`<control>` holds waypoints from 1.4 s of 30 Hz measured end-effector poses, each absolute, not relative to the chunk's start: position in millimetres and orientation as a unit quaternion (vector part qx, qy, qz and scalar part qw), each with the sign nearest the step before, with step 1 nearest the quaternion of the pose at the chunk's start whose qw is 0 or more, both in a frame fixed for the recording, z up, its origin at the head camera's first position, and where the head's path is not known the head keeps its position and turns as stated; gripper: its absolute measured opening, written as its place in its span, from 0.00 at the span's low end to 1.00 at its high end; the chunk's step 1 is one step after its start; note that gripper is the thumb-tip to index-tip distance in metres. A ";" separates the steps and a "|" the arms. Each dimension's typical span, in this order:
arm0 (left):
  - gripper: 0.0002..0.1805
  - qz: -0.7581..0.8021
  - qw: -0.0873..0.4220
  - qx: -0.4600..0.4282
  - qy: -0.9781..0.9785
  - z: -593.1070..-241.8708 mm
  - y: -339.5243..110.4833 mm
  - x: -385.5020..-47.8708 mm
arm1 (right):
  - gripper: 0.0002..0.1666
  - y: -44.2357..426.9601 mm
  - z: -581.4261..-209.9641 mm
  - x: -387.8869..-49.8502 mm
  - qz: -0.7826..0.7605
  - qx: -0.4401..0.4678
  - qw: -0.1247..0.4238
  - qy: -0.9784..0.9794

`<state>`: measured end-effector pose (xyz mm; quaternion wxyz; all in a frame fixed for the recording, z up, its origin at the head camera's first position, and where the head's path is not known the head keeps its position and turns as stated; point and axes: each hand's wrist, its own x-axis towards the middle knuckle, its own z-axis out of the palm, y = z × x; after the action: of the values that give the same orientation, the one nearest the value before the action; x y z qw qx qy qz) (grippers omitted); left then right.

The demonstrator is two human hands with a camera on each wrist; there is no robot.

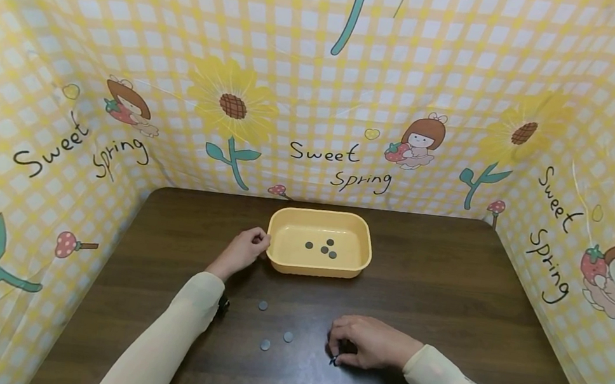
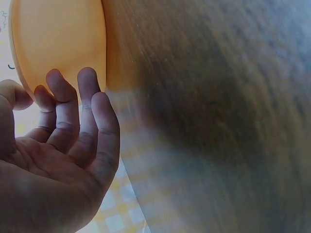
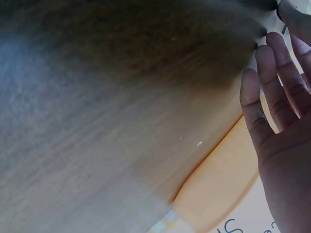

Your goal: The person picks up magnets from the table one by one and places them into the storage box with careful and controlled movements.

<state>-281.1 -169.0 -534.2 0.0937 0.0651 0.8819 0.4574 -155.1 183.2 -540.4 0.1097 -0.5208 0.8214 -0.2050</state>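
Note:
A yellow plastic basin stands toward the back of the table, with several small grey coins lying flat on its floor. My left hand holds the basin's left end, thumb near the rim; the left wrist view shows the curled fingers against the basin's outer wall. Near the front, my right hand is low over the table, thumb and forefinger pinching a small dark coin, mostly hidden by the fingertips. Three more coins, one a lone coin, lie between the hands.
The dark brown wooden table carries everything. A yellow-checked cloth with printed flowers hangs around its back and sides. In the right wrist view, the basin's wall appears beyond the right hand.

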 end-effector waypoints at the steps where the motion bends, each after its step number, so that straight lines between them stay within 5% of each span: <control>1: 0.18 0.458 0.094 0.065 0.882 -533.8 -168.8 -281.2 | 0.09 183.3 -539.8 -155.5 -0.205 -0.521 0.110 0.821; 16: 0.16 0.460 0.088 0.069 0.881 -529.9 -165.5 -283.8 | 0.05 184.3 -527.5 -169.8 -0.232 -0.488 0.093 0.836; 42: 0.16 0.459 0.106 0.062 0.880 -529.2 -169.1 -279.7 | 0.05 163.0 -489.9 -250.0 -0.390 -0.361 0.001 0.847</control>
<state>-279.7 -169.1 -529.2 0.1058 0.0616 0.8799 0.4592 -250.0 163.0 -489.9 0.0007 -0.3607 0.8470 -0.3905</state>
